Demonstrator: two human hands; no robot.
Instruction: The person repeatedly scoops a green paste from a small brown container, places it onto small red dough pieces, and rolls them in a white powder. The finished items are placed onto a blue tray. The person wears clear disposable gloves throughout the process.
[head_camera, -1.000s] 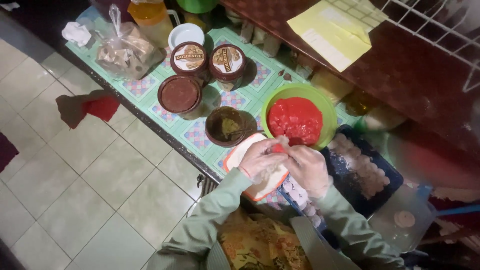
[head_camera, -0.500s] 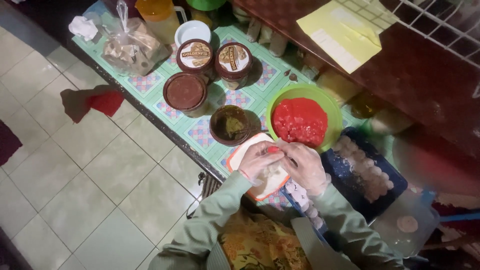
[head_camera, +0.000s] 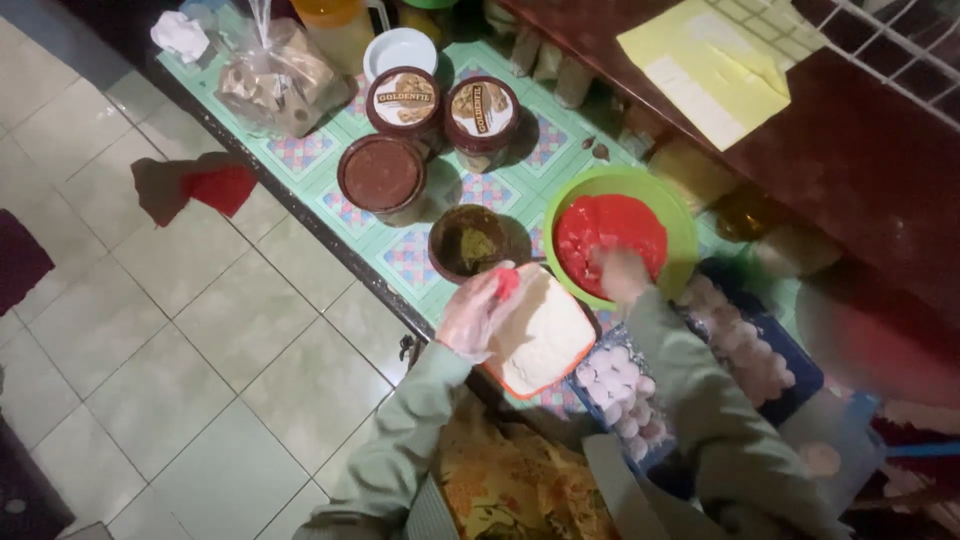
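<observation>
My left hand (head_camera: 478, 310), in a clear plastic glove, holds a small red piece at the top left corner of an orange-rimmed plate of white flour (head_camera: 545, 340). My right hand (head_camera: 620, 275) is blurred with motion and reaches into the red filling in a green bowl (head_camera: 680, 215); whether it grips anything cannot be made out. A blue tray (head_camera: 800, 365) of several white dough balls lies to the right of the plate.
On the green patterned tabletop (head_camera: 410, 255) stand a brown-paste tub (head_camera: 382, 175), a tub of green paste (head_camera: 470, 243), two lidded jars (head_camera: 404, 100), a white bowl (head_camera: 398, 48) and a plastic bag (head_camera: 275, 75). Tiled floor lies to the left, a dark wooden counter (head_camera: 860, 150) to the right.
Both hands were together over the flour plate. Now my right hand has moved up into the green bowl, and my left hand stays at the plate's corner with the red piece.
</observation>
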